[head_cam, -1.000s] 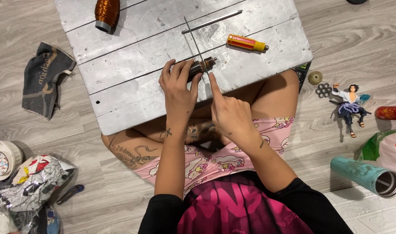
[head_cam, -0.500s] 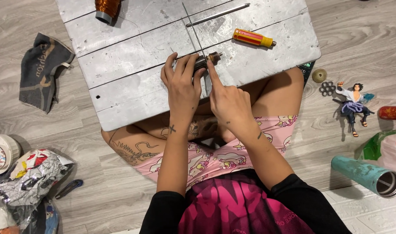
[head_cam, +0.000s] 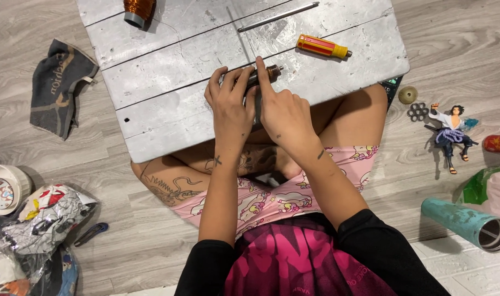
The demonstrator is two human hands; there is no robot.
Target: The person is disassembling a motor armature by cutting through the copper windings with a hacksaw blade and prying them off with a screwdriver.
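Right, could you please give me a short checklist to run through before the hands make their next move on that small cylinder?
1. Small dark metal cylinder held on the grey wooden board: ok; the left hand wraps it.
2. Right hand in contact: ok; its index finger presses on the cylinder's top.
3. Thin wire running up from the cylinder: cannot tell whether it is taut or attached.
4. Yellow and red handled screwdriver within reach: ok; it lies just beyond the hands.
5. Copper wire spool upright on the board: ok, at the far edge.
6. Long grey metal rod clear of the hands: ok.
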